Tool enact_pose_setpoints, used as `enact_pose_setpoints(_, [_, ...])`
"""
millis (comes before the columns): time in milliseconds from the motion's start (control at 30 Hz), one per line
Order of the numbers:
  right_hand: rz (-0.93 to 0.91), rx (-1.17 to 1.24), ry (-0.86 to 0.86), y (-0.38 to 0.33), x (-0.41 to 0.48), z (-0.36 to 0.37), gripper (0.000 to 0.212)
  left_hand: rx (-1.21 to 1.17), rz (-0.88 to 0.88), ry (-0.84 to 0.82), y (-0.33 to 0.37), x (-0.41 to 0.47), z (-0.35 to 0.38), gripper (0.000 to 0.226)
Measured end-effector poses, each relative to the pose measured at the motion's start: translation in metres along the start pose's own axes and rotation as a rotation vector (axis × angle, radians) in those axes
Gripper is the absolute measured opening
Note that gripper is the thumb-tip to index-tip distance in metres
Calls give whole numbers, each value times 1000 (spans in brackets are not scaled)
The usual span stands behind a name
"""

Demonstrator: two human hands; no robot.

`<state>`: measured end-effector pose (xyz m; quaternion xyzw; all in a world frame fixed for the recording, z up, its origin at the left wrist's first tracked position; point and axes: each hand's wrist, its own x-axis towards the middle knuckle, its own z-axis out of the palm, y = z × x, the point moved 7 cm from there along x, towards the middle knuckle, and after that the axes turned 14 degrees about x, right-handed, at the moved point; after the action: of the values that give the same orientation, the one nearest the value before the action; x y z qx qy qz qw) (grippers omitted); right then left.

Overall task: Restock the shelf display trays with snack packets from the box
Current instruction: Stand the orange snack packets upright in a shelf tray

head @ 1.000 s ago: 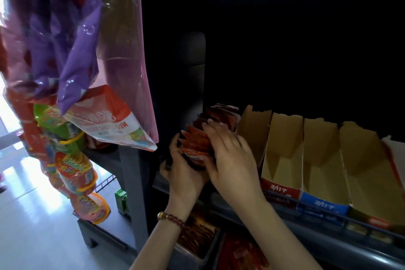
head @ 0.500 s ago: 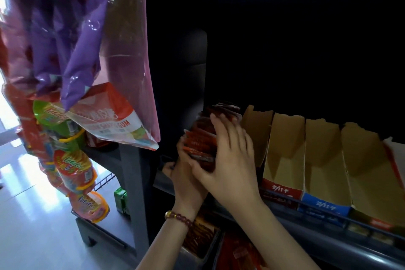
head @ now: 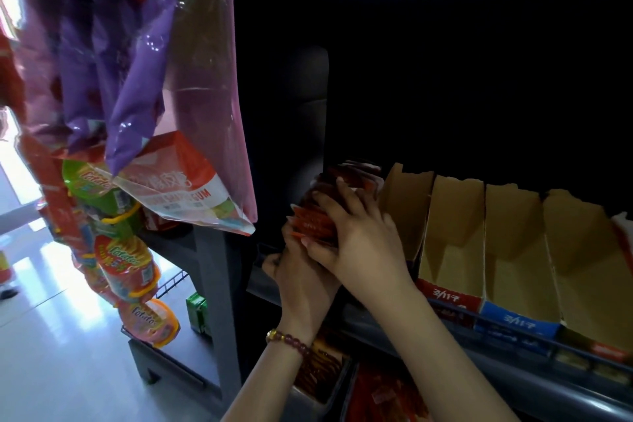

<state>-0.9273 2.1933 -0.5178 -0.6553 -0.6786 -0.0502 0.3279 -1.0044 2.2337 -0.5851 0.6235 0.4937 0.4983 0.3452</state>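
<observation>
Two-handed grip on a row of red packets [head: 313,220]. The right hand [head: 359,245] lies over the top of the row, fingers spread along the packets' upper edges and thumb closed in against the nearest one, so the row is clasped from above and in front. The left hand [head: 301,281] sits just below and to the left of it and cups the near lower corner. One fingertip shows against the left edge; the rest of its fingers are hidden behind the right hand. The packets stand on edge, leaning back and away from the grip, at the left end of the shelf [head: 548,387]. The tray under them is covered by both hands, and no supply box can be made out. Immediately right of the grip stand the empty trays [head: 455,216], open-topped cardboard with torn rims. The step in hand appears to be seating and squaring the row. To do it well, keep the pressure even across the top edges, so that no packet rides up, and keep the left hand bracing the front until the row leans back on its own. Then ease the thumb off first. The thin cardboard wall beside the right knuckles would likely buckle if shoved sideways. Most trays are unfilled, so the task seems early.
</observation>
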Motion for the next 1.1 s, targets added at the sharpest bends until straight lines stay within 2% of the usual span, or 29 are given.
enact_pose_setpoints(133, [9, -4, -21, 5, 0, 1, 72, 161, 80, 24, 1, -2, -1, 76])
enact_pose_setpoints(200, [-22, 5, 25, 5, 0, -2, 78, 253, 134, 23, 6, 0, -1, 91])
enact_pose_setpoints(300, [-22, 55, 7, 9, 0, 0, 76, 304, 154, 14, 0, 4, 1, 76])
enact_pose_setpoints(400, [-23, 38, 42, 11, -2, -1, 72, 265, 151, -3, -4, 7, 2, 75])
enact_pose_setpoints(500, [-59, 30, 72, 9, -2, -5, 77, 257, 182, -19, -4, 8, 4, 79])
enact_pose_setpoints(667, [-25, 201, 77, 21, 4, -11, 105, 179, 191, -63, -8, 10, 7, 84])
enact_pose_setpoints(867, [0, 255, 153, 25, -3, -10, 99, 156, 196, -50, -11, 12, 6, 78])
enact_pose_setpoints(1000, [17, 300, 179, 27, -3, -9, 103, 166, 185, -89, -8, 15, 2, 73])
enact_pose_setpoints(1100, [81, 486, 188, 33, -5, -3, 111, 282, 214, -98, -1, 20, -5, 88])
